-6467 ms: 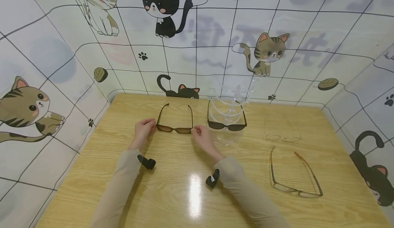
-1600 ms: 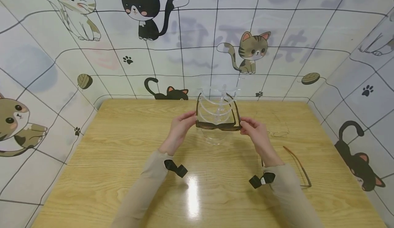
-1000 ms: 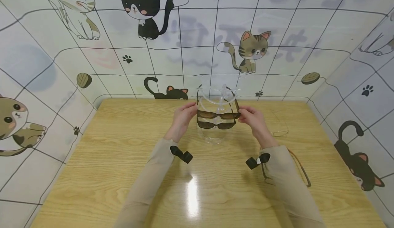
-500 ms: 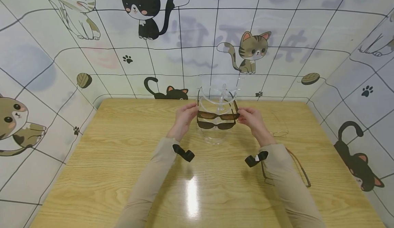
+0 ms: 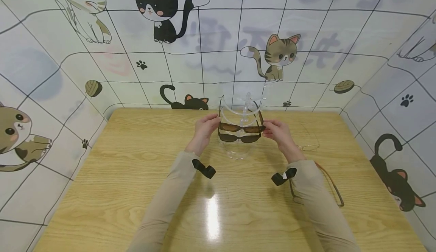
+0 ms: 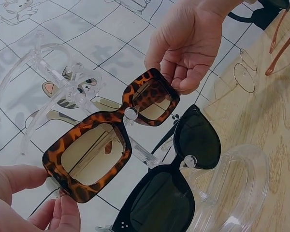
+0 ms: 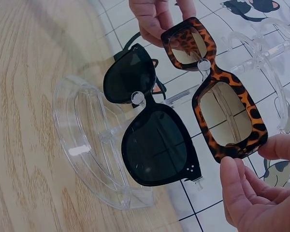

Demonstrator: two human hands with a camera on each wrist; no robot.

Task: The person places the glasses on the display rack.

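Observation:
Both hands hold tortoiseshell sunglasses (image 5: 231, 127) with brown lenses by their outer corners, at a clear display stand (image 5: 246, 112). My left hand (image 5: 203, 133) pinches one corner between thumb and fingers; my right hand (image 5: 281, 134) pinches the other. In the left wrist view the bridge of the tortoiseshell sunglasses (image 6: 117, 116) sits at a round clear peg of the stand. On the tier just below hang black sunglasses (image 7: 157, 142) with dark lenses, their bridge at another peg. Curved clear arms of the stand rise above the tortoiseshell pair.
Thin wire-framed glasses (image 5: 310, 147) lie on the wooden table (image 5: 136, 161), right of the stand. Nearer, glasses with brown temples (image 5: 335, 187) are partly hidden by the right sleeve. A cat-print wall covering (image 5: 218, 66) stands close behind the stand.
The tortoiseshell sunglasses, on the table left of the stand at first, have been carried right and raised onto the tier above the black pair. Over the last half second, hands and sunglasses barely move.

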